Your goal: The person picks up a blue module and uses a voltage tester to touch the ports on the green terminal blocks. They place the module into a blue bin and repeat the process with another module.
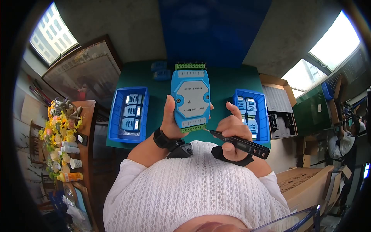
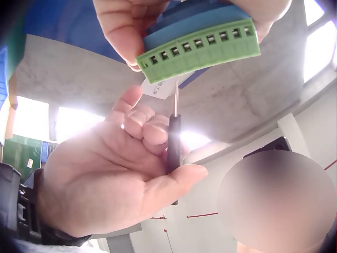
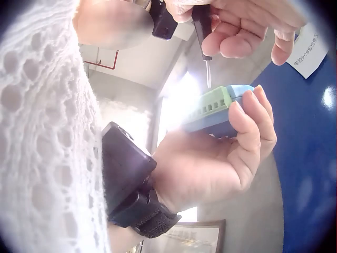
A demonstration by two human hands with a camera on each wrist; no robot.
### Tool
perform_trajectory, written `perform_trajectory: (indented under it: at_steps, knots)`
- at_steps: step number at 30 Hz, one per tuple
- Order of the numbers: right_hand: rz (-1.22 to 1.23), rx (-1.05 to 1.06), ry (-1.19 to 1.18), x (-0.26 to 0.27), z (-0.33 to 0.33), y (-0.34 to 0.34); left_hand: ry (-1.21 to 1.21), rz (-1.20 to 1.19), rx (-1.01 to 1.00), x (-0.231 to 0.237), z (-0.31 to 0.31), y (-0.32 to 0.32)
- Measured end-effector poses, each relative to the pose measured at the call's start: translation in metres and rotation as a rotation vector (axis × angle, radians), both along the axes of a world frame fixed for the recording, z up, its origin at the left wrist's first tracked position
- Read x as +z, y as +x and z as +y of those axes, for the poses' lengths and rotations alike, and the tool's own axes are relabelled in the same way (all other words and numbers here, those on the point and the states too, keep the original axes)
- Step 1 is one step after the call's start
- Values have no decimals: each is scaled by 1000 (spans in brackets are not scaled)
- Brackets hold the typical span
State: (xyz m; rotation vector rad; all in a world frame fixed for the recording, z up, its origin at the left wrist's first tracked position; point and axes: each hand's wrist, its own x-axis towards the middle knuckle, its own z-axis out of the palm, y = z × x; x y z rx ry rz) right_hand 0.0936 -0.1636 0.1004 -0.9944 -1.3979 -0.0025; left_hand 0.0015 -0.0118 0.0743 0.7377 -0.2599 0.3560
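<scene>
My left hand [image 1: 169, 121] grips a blue and white module [image 1: 192, 98] by its sides, its printed face towards the head camera. Green screw terminal blocks line both short ends; the near terminal block [image 1: 194, 128] has a row of openings, seen closely in the left wrist view. In my right hand [image 1: 235, 129] is a black tester pen [image 1: 247, 146] with a small display, buttons and a slim metal tip. That tip points at the near terminal block, right by its edge. In the right wrist view the pen's metal tip [image 3: 208, 75] stands just over the green block.
Blue bins [image 1: 112, 127] [image 1: 264, 116] holding several similar modules stand left and right on the green table [image 1: 154, 102]. More blue modules [image 1: 161, 74] lie at the back. An open cardboard box [image 1: 288, 100] sits beyond the right bin. Flowers [image 1: 58, 131] crowd a side table at left.
</scene>
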Motion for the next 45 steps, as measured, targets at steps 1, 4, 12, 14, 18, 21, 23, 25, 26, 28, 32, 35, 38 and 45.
perform_trajectory:
  at_steps: [1,4,12,14,18,21,23,25,26,28,32,35,38,45]
  knots:
    - [2,-3,3,0,0,0,-3,-3,-1,0,0,0]
    - [7,-17,16,0,0,-1,-18,-20,-18,0,0,0]
    - [-38,31,17,3,-2,-1,-61,-70,-39,-1,-2,1]
    - [-42,21,11,3,-2,-4,-46,-65,-42,-2,-1,-1]
    - [-74,6,-2,4,-2,-4,-39,-47,-3,-1,-3,-3]
    - [-76,2,-10,5,-2,-5,-57,-34,-26,-3,-4,-4]
    - [-89,-14,-37,6,-3,-6,-45,51,53,2,-8,-5]
    - [-91,-32,-50,7,-3,-8,-36,96,95,4,-11,-6]
    - [-87,-40,-51,8,-1,-10,-35,99,100,4,-11,-7]
    - [-87,-51,-49,9,-1,-11,-32,101,108,5,-11,-8]
    - [-34,-47,6,7,-4,-11,-50,103,105,5,-10,-10]
    - [13,-44,53,3,-4,-15,-107,78,74,4,-10,-11]
    - [7,-12,53,2,-6,-17,-150,16,14,6,-9,-13]
    - [60,-24,59,5,4,-36,-159,-46,-122,6,5,-29]
